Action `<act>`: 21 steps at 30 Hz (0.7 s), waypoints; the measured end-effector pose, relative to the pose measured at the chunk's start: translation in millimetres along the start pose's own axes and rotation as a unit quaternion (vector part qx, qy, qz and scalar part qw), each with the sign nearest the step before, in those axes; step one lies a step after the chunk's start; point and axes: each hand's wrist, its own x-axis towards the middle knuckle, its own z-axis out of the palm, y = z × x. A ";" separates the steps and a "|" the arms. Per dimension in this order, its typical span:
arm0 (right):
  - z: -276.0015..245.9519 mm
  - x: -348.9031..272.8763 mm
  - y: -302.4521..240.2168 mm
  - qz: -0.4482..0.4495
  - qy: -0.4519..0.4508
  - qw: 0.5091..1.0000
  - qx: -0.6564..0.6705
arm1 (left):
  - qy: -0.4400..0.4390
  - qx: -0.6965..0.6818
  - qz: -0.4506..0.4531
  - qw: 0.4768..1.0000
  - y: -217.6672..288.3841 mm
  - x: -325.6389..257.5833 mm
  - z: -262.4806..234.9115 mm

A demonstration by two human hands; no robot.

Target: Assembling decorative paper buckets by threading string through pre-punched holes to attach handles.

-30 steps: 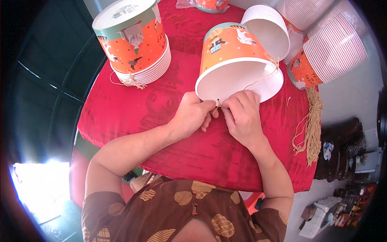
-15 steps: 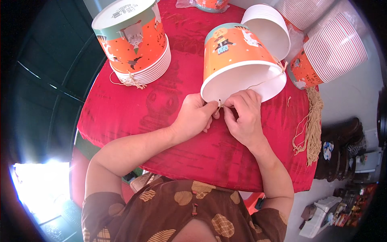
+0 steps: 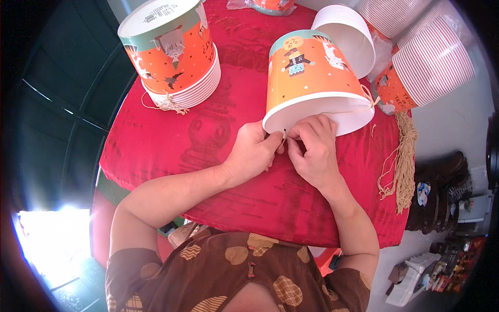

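Observation:
An orange paper bucket (image 3: 318,78) with a green base band and printed cartoon figures lies tilted on the table, its white mouth toward me. A thin tan string (image 3: 353,109) is knotted at the right side of its rim and runs across the mouth. My left hand (image 3: 252,151) is closed, thumb and fingers pinching the rim beside a small punched hole. Right beside it, my right hand (image 3: 316,148) pinches the string's end near that hole, knuckles just in front of the opening. The fingertips partly hide the string's end.
A stack of upside-down orange buckets (image 3: 169,57) with strings stands at left. An open white bucket (image 3: 347,39) and nested buckets (image 3: 431,65) lie at back right. A bundle of tan strings (image 3: 403,156) hangs over the right edge of the red-covered table (image 3: 208,200).
The bucket has shifted slightly right and turned a little, its rim tipping lower. Both hands stay almost in place, still pinching at the rim and string.

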 end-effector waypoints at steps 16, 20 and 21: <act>5.0 -2.1 4.7 -0.043 0.011 0.999 0.004 | 0.015 -0.062 -0.049 0.997 -1.0 6.0 -3.6; 4.8 -1.7 5.7 -0.051 0.017 0.999 -0.001 | 0.015 -0.098 -0.057 0.993 -1.6 6.4 -4.9; 5.0 -1.6 5.6 -0.052 0.019 0.998 -0.002 | 0.017 -0.112 -0.058 0.992 -0.4 5.5 -4.5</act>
